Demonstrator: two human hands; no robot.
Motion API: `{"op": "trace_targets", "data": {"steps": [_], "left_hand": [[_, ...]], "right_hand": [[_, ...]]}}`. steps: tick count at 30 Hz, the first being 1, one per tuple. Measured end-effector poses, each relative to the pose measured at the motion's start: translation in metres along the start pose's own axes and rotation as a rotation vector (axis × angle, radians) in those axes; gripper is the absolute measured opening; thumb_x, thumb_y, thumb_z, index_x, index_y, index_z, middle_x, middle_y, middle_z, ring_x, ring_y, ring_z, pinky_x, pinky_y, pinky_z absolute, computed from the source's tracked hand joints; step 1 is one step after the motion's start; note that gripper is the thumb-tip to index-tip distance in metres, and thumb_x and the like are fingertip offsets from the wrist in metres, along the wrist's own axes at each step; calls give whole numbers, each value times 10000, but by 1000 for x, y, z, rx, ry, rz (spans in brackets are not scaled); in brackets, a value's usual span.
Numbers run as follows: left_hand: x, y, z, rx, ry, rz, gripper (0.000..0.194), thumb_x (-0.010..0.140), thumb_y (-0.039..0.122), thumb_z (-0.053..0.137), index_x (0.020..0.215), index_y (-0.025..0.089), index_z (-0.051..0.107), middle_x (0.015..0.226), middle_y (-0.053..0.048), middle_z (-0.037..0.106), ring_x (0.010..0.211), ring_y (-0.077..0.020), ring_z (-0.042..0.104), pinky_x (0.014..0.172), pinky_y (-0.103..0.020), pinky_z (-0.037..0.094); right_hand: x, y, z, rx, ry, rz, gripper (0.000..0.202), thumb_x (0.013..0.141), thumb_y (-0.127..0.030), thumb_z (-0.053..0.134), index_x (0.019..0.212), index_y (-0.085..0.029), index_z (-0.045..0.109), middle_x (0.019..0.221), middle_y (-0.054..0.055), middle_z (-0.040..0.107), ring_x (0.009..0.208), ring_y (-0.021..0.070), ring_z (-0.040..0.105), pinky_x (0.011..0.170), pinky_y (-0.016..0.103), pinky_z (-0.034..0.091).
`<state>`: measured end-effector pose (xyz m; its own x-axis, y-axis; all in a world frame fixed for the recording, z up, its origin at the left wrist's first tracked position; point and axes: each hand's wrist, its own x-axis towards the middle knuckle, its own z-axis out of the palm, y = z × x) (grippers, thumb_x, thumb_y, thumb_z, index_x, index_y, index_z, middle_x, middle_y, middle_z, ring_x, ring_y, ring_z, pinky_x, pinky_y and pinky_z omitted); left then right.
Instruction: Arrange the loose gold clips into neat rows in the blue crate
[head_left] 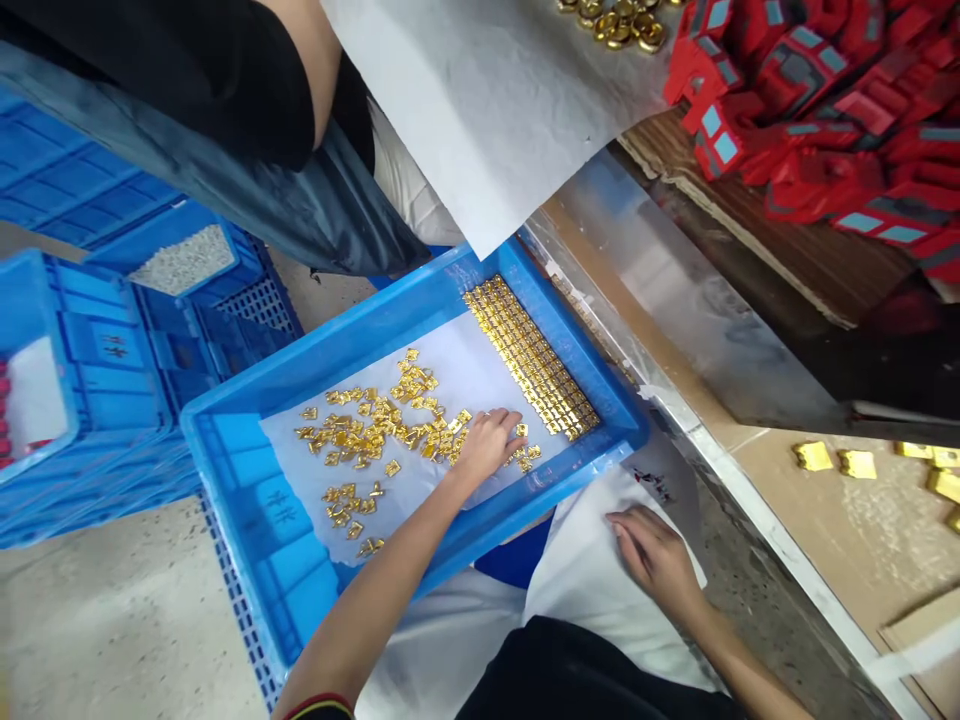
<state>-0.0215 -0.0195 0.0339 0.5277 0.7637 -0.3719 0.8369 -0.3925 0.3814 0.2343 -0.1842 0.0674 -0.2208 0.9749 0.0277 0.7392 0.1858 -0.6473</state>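
Note:
My left hand (489, 442) reaches into a blue tray (300, 375), its fingers bent down on small gold pieces; whether it grips one is hidden. Loose gold pieces (360, 435) lie scattered to its left on a white sheet (465, 350). Tight rows of gold pieces (532, 360) line the tray's right part, up and right of that hand. Outside the tray, my right hand (654, 552) is near my lap by a white sheet, thumb and fingers drawn together; anything between them is too small to make out.
Red toy parts (810, 110) heap at the upper right beside a hanging paper sheet (487, 110). Gold blocks (856, 464) lie on the right-hand bench (840, 520). Blue crates (112, 370) stand at left. Another person's arm (307, 50) is at the top.

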Motion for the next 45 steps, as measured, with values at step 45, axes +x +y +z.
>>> {"op": "trace_targets", "data": {"steps": [45], "left_hand": [[26,64,11,-52,-145,-27,168,978,252,478,994,169,623,993,-109,704,992,-239,659,919,-367,449]], "right_hand": [[18,-3,6,-136,100,-81,255,965,-177,432,974,-220,682,745,26,689,727,179,673,673,286,539]]}}
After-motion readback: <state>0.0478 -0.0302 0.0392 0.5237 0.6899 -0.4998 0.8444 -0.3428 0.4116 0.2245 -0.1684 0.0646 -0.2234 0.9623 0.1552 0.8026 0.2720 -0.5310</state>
